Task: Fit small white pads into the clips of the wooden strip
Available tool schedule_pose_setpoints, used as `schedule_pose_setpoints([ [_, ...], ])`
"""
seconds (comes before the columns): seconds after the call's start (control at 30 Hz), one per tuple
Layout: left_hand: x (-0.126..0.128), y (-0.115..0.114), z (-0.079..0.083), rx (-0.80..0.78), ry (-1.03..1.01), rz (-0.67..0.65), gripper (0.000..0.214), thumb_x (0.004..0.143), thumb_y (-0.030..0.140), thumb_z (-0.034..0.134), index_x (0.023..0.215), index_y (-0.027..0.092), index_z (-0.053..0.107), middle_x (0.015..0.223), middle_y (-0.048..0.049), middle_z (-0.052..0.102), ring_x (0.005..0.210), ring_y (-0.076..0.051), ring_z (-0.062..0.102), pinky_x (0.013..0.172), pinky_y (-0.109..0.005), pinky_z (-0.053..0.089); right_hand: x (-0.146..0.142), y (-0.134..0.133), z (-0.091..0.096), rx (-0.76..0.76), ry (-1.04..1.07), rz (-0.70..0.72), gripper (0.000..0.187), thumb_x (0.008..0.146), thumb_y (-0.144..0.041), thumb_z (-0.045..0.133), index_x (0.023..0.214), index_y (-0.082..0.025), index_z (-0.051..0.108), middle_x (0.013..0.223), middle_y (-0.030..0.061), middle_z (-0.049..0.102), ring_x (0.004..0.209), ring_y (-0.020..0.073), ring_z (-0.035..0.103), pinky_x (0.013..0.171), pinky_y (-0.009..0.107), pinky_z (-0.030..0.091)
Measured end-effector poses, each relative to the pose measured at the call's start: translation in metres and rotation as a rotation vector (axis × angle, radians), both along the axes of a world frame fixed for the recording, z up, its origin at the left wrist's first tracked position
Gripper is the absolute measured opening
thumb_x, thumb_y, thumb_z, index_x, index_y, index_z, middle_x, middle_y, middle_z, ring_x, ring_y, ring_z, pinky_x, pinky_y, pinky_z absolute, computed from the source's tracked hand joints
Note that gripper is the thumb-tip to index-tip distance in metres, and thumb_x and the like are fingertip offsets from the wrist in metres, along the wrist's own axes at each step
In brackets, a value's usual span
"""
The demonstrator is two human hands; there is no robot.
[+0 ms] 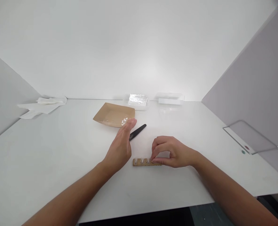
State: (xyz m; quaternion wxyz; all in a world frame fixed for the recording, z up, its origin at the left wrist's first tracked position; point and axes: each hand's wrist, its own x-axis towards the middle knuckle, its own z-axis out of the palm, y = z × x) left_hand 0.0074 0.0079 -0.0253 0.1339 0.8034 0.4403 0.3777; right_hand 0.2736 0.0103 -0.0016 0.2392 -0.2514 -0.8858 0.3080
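The white table (47, 163) is carrying a brown paper tray (110, 114) at the back. The left hand (121, 144) is hovering flat, fingers straight and together, by a black tool (139, 130). The right hand (172, 153) is pinching the right end of the cardboard strip (142, 162), which is lying mid-table and studded with small white pieces (141, 160).

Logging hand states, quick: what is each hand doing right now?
Left hand: open, fingers straight, holding nothing.
Right hand: closed, fingertips pinched on the end of the brown cardboard strip.
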Motion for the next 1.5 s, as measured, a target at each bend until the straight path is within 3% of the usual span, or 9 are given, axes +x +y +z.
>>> schedule_pose_setpoints([
  [0.07, -0.001, 0.001, 0.000, 0.029, 0.006, -0.029, 0.079, 0.096, -0.003, 0.028, 0.167, 0.029, 0.012, 0.167, -0.0130, 0.039, 0.160, -0.028, 0.028, 0.121, -0.058, 0.043, -0.001, -0.002, 0.000, -0.016, -0.039, 0.033, 0.009, 0.091, -0.032, 0.080, 0.098, -0.027, 0.078, 0.096, 0.0015, 0.071, 0.084, 0.0148, 0.066, 0.078, 0.030, 0.058],
  [0.13, -0.001, 0.001, 0.002, 0.084, 0.021, -0.041, 0.078, 0.094, -0.005, 0.030, 0.164, 0.028, 0.022, 0.164, -0.0149, 0.039, 0.160, -0.031, 0.026, 0.121, -0.062, 0.041, 0.000, -0.002, -0.002, -0.008, -0.065, 0.035, 0.011, 0.087, -0.030, 0.083, 0.097, -0.027, 0.079, 0.097, 0.0014, 0.071, 0.084, 0.0153, 0.066, 0.078, 0.030, 0.057],
  [0.23, 0.000, 0.001, 0.007, 0.193, 0.066, -0.050, 0.050, 0.097, 0.003, 0.045, 0.141, 0.025, 0.049, 0.144, -0.0144, 0.053, 0.147, -0.033, 0.043, 0.117, -0.060, 0.045, 0.001, -0.001, -0.006, -0.001, -0.085, 0.028, 0.010, 0.088, -0.026, 0.082, 0.097, -0.027, 0.079, 0.095, 0.0005, 0.072, 0.082, 0.0146, 0.066, 0.078, 0.030, 0.057],
  [0.37, 0.001, -0.001, 0.008, 0.146, 0.031, -0.042, 0.034, 0.098, 0.016, 0.062, 0.128, 0.023, 0.049, 0.115, -0.0090, 0.066, 0.125, -0.029, 0.053, 0.109, -0.052, 0.051, 0.001, 0.000, -0.008, 0.003, -0.088, 0.008, 0.009, 0.089, -0.019, 0.078, 0.094, -0.026, 0.076, 0.090, -0.0012, 0.071, 0.080, 0.0135, 0.065, 0.076, 0.028, 0.056],
  [0.63, 0.002, -0.003, 0.005, 0.066, -0.104, -0.020, 0.044, 0.095, 0.013, 0.059, 0.134, 0.024, 0.039, 0.109, -0.0085, 0.064, 0.120, -0.029, 0.055, 0.104, -0.052, 0.053, 0.001, 0.001, -0.010, 0.072, -0.051, 0.014, 0.010, 0.091, -0.016, 0.074, 0.087, -0.024, 0.070, 0.086, -0.0010, 0.069, 0.076, 0.0126, 0.064, 0.069, 0.026, 0.053],
  [0.83, 0.003, -0.004, 0.005, 0.079, -0.105, -0.040, 0.045, 0.095, 0.011, 0.057, 0.134, 0.023, 0.039, 0.107, -0.0081, 0.063, 0.120, -0.028, 0.052, 0.095, -0.046, 0.056, 0.000, 0.001, -0.013, 0.130, -0.047, -0.006, 0.011, 0.094, -0.018, 0.074, 0.085, -0.024, 0.070, 0.088, -0.0012, 0.069, 0.076, 0.0121, 0.063, 0.067, 0.025, 0.051],
  [1.2, 0.000, -0.002, 0.004, 0.030, -0.049, -0.014, 0.025, 0.099, 0.014, 0.056, 0.122, 0.021, 0.050, 0.111, -0.0090, 0.065, 0.119, -0.027, 0.054, 0.098, -0.044, 0.055, -0.003, -0.006, -0.009, 0.234, -0.146, -0.087, 0.017, 0.096, -0.020, 0.072, 0.081, -0.023, 0.066, 0.086, -0.0015, 0.067, 0.072, 0.0122, 0.059, 0.063, 0.025, 0.044],
  [1.3, -0.001, -0.002, 0.006, 0.011, -0.047, -0.023, 0.016, 0.105, 0.015, 0.049, 0.118, 0.022, 0.055, 0.102, -0.0068, 0.069, 0.115, -0.025, 0.054, 0.093, -0.041, 0.055, -0.004, -0.006, -0.010, 0.228, -0.169, -0.078, 0.017, 0.096, -0.019, 0.070, 0.081, -0.022, 0.062, 0.085, -0.0016, 0.067, 0.073, 0.0125, 0.058, 0.063, 0.025, 0.043],
  [1.5, -0.002, 0.002, 0.009, 0.192, -0.130, -0.074, 0.033, 0.108, 0.007, 0.040, 0.129, 0.022, 0.060, 0.080, -0.0022, 0.070, 0.102, -0.022, 0.055, 0.086, -0.035, 0.055, -0.005, -0.003, -0.012, 0.136, -0.171, -0.056, 0.008, 0.093, -0.015, 0.068, 0.091, -0.022, 0.064, 0.088, -0.0011, 0.068, 0.076, 0.0124, 0.060, 0.068, 0.025, 0.046],
])
